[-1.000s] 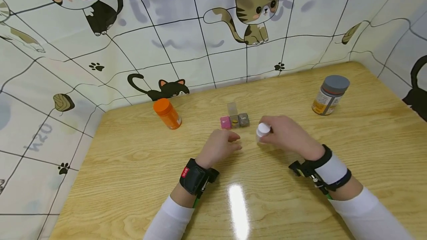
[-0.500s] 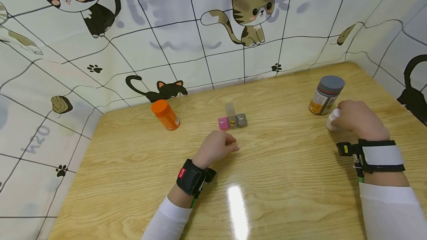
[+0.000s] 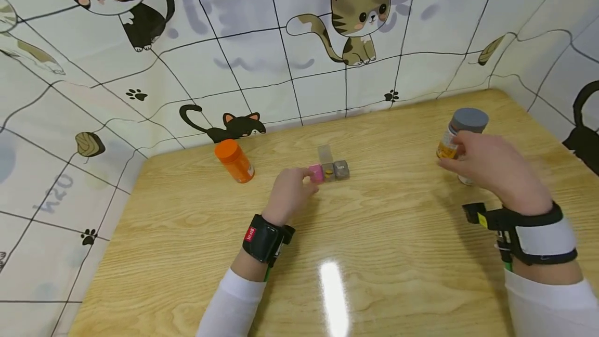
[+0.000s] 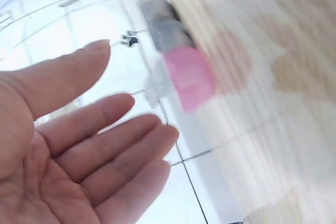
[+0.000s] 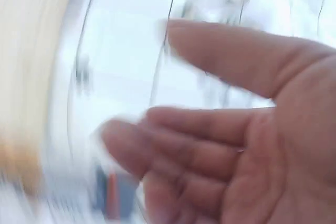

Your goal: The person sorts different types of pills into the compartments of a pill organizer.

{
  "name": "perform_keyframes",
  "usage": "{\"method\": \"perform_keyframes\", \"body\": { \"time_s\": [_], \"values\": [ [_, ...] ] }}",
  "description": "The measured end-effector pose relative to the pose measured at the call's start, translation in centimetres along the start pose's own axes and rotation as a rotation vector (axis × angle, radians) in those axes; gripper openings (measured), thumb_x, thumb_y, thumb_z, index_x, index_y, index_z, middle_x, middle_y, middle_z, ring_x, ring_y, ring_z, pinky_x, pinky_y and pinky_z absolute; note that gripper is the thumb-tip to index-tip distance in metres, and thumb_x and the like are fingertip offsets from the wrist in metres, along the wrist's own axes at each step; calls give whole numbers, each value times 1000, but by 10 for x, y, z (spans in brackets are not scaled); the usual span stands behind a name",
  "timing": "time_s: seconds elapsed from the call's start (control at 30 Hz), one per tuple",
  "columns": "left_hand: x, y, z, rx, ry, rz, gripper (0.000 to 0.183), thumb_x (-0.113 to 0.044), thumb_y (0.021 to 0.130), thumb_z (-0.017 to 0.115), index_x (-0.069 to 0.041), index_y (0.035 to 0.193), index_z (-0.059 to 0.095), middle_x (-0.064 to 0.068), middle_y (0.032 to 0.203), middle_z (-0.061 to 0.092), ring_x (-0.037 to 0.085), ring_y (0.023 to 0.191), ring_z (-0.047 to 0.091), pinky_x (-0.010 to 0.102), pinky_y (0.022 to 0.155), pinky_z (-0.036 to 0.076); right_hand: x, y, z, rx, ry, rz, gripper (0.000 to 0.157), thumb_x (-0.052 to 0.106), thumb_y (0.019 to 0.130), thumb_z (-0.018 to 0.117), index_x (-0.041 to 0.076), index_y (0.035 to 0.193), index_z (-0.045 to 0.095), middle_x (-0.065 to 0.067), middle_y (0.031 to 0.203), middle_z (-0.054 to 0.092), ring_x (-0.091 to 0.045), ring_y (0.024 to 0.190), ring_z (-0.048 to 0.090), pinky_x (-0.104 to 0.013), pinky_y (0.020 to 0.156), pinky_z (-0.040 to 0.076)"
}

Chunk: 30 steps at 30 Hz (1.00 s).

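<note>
My left hand [image 3: 289, 194] reaches toward the pink end of a small pill organizer [image 3: 341, 169], its fingertips at or just beside that compartment. In the left wrist view the fingers are loosely spread and hold nothing, with the pink compartment [image 4: 191, 80] beyond them. The organizer's middle compartment has its clear lid [image 3: 325, 154] raised and something yellow inside. At the right, my right hand [image 3: 498, 168] is above a small white bottle [image 3: 465, 180], mostly hidden beneath it. No object lies between its fingers in the right wrist view. Behind it stands a grey-capped supplement bottle [image 3: 469, 119].
An orange bottle [image 3: 235, 161] stands on the wooden table [image 3: 374, 254] at the left back. A cat-patterned white sheet [image 3: 262, 61] rises along the table's back edge and round both sides.
My right hand carried the white bottle rightward beside the grey-capped bottle, let go and lifted off it. My left hand has moved slightly left and forward to the organizer's pink compartment.
</note>
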<state>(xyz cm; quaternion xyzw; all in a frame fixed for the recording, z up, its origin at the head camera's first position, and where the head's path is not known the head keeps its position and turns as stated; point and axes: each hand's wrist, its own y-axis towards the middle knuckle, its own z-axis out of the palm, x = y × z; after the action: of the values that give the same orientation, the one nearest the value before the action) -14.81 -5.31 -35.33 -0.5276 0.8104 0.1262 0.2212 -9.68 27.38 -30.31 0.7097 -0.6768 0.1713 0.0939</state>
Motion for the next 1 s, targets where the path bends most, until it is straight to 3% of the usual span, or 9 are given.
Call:
{"method": "perform_keyframes", "body": {
  "time_s": [0.1, 0.23, 0.4, 0.5, 0.6, 0.7, 0.8, 0.9, 1.0],
  "values": [
    [2, 13, 1, 20, 106, -17, 41, -16, 82, 70, 1, 117, 58, 13, 113, 62, 21, 92, 57, 33, 79, 46, 29, 18, 18, 9, 120, -162, 46, 24, 92, 57, -12, 118, 47, -26, 103, 58, -35, 91, 55, -49, 73, 46],
    [3, 28, 4, 84, 183, -9, 38, -18, 80, 72, -1, 112, 59, 9, 99, 64, 20, 87, 57, 29, 75, 46, 57, 52, 48, 106, 289, -292, 37, 17, 94, 52, -8, 121, 48, -22, 110, 58, -31, 100, 53, -48, 83, 44],
    [4, 36, 7, 84, 217, 10, 21, -17, 81, 71, -4, 95, 63, 3, 77, 58, 16, 67, 49, 24, 57, 38, 83, 93, 69, 228, 381, -294, 42, 14, 95, 46, -9, 129, 41, -26, 125, 49, -34, 114, 45, -48, 94, 38],
    [5, 39, 7, 53, 240, 6, 16, -16, 81, 70, -4, 92, 66, 3, 74, 60, 16, 65, 49, 24, 56, 38, 95, 112, 75, 281, 371, -287, 48, 10, 93, 42, -10, 135, 31, -28, 133, 40, -36, 121, 37, -48, 99, 33],
    [6, 40, 8, 36, 249, 2, 21, -15, 81, 71, -5, 99, 68, 5, 81, 65, 16, 70, 53, 26, 60, 43, 101, 124, 78, 315, 357, -296, 54, 3, 89, 38, -11, 138, 22, -29, 138, 34, -37, 125, 32, -47, 102, 30],
    [7, 40, 9, 28, 242, 6, 25, -16, 81, 71, -5, 103, 68, 6, 88, 67, 17, 76, 57, 27, 66, 46, 102, 128, 82, 306, 355, -346, 55, -2, 84, 38, -12, 137, 25, -28, 135, 38, -37, 124, 34, -46, 101, 30],
    [7, 40, 9, 22, 227, 11, 22, -16, 81, 71, -5, 100, 68, 6, 87, 67, 17, 75, 57, 27, 66, 46, 103, 121, 85, 245, 315, -460, 51, -6, 81, 40, -12, 131, 35, -27, 126, 48, -36, 119, 41, -47, 98, 34],
    [8, 41, 8, 21, 228, 14, 18, -16, 81, 71, -6, 96, 69, 5, 82, 67, 15, 70, 55, 26, 62, 45, 106, 102, 88, 174, 207, -579, 42, -7, 81, 43, -9, 123, 48, -24, 117, 55, -34, 111, 48, -46, 93, 39],
    [11, 41, 8, 21, 235, 4, 19, -14, 81, 71, -7, 99, 69, 4, 83, 66, 14, 70, 54, 25, 61, 44, 110, 79, 95, 117, 37, -654, 35, -6, 84, 46, -7, 118, 53, -22, 118, 54, -32, 106, 51, -44, 89, 43]
  ]
}}
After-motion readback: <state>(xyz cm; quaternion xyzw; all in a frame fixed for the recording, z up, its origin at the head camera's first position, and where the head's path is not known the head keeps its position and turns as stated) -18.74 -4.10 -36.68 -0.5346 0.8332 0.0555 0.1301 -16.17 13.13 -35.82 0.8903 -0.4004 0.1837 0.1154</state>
